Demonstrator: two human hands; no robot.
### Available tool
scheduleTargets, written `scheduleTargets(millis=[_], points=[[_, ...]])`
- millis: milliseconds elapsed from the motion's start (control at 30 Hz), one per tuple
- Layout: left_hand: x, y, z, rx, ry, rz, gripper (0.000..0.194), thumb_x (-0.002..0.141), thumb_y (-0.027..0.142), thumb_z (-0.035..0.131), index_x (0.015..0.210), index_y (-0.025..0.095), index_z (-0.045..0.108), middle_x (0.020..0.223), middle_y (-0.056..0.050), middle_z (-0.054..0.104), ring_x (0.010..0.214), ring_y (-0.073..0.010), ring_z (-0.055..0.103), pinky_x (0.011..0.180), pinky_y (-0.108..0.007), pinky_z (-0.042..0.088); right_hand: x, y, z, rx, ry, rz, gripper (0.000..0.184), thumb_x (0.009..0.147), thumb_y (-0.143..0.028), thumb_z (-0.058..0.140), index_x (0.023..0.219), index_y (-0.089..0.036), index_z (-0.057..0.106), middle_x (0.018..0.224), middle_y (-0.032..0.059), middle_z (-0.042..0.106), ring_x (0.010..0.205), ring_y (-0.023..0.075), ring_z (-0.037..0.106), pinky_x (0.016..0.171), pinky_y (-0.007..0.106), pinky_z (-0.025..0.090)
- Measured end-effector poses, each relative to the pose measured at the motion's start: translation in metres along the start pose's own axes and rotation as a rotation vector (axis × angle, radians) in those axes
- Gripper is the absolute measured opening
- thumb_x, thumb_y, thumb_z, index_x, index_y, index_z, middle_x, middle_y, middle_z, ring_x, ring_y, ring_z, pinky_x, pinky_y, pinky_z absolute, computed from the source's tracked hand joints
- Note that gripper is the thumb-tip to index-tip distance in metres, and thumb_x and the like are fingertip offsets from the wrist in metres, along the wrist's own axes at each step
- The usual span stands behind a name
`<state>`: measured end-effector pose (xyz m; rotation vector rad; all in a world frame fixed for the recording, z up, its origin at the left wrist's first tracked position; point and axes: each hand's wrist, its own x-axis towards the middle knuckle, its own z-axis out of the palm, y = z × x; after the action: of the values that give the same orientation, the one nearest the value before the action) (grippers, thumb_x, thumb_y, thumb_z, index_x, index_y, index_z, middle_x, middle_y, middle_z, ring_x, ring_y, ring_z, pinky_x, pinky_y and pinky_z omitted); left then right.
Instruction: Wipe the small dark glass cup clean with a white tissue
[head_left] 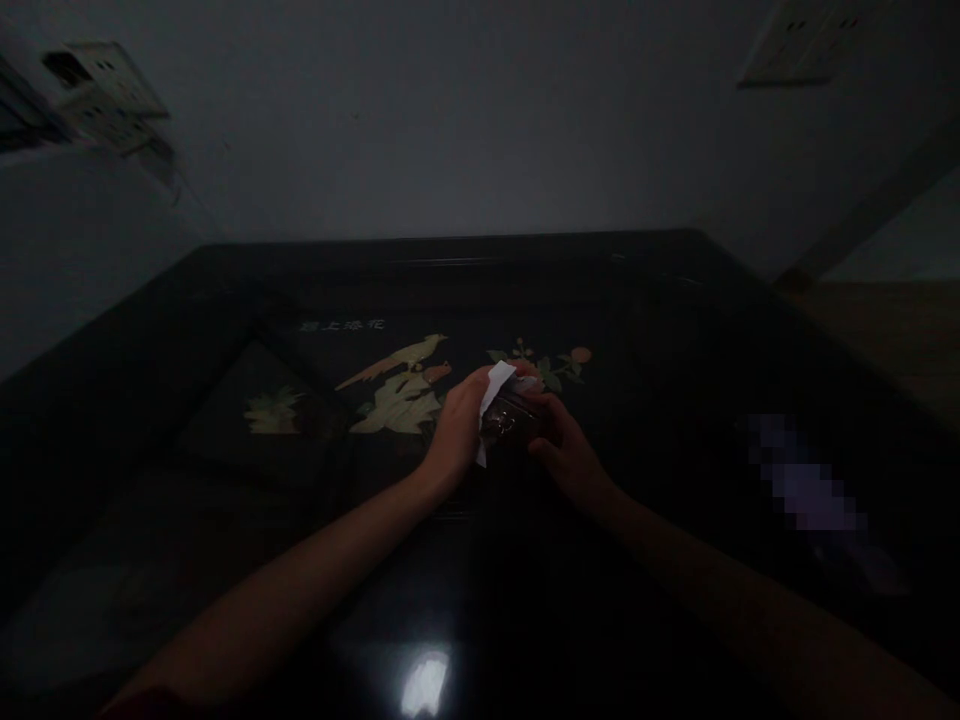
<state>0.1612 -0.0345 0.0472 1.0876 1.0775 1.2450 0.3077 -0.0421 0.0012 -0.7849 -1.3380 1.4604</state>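
Both of my hands meet over the middle of a black lacquered table. My left hand is closed on a piece of white paper or tissue and presses it against a small dark rounded object. My right hand is wrapped round that dark object from the right side. The scene is very dim, so I cannot make out what the object is.
The tabletop bears an inlaid picture of a bird, leaves and flowers. A blurred pale patch lies on the table at the right. Wall sockets show at upper left. A light reflection glints near the front edge.
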Motion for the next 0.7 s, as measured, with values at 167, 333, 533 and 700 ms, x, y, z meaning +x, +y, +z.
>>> scheduleTargets(millis=[167, 333, 533, 700], points=[[-0.0092, 0.0033, -0.0017, 0.297, -0.053, 0.343, 0.041, 0.094, 0.041, 0.033, 0.1, 0.016, 0.065, 0.108, -0.01, 0.067, 0.097, -0.0224, 0.062, 0.084, -0.035, 0.046, -0.0005, -0.0045, 0.0025, -0.047, -0.041, -0.049, 0.061, 0.065, -0.062, 0.071, 0.108, -0.025, 0.047, 0.109, 0.0067, 0.062, 0.103, 0.026, 0.06, 0.089, 0.039, 0.047], [-0.0067, 0.0044, -0.006, 0.638, -0.143, 0.689, 0.038, 0.097, 0.031, 0.028, 0.106, 0.015, 0.061, 0.108, -0.012, 0.066, 0.104, -0.0212, 0.059, 0.091, -0.037, 0.045, -0.0002, -0.0047, 0.0026, -0.059, 0.0, -0.046, 0.061, 0.064, -0.062, 0.072, 0.105, -0.024, 0.048, 0.105, 0.0062, 0.061, 0.098, 0.0243, 0.06, 0.085, 0.037, 0.048], [-0.0039, 0.0056, -0.0092, 0.806, -0.273, 0.879, 0.032, 0.095, 0.026, 0.031, 0.105, 0.015, 0.06, 0.111, -0.013, 0.065, 0.105, -0.0215, 0.059, 0.098, -0.041, 0.041, 0.0003, -0.0049, 0.0027, -0.048, 0.027, -0.011, 0.06, 0.06, -0.057, 0.077, 0.101, -0.024, 0.049, 0.094, 0.0024, 0.06, 0.089, 0.0218, 0.06, 0.078, 0.034, 0.049], [-0.0073, 0.0061, -0.0039, 0.501, -0.124, 0.481, 0.04, 0.095, 0.036, 0.03, 0.092, 0.016, 0.064, 0.096, -0.011, 0.067, 0.091, -0.0219, 0.061, 0.082, -0.036, 0.046, -0.0005, -0.0046, 0.0004, -0.027, 0.024, 0.057, 0.061, 0.058, -0.06, 0.077, 0.097, -0.024, 0.048, 0.093, 0.0027, 0.062, 0.088, 0.0223, 0.061, 0.076, 0.034, 0.049]])
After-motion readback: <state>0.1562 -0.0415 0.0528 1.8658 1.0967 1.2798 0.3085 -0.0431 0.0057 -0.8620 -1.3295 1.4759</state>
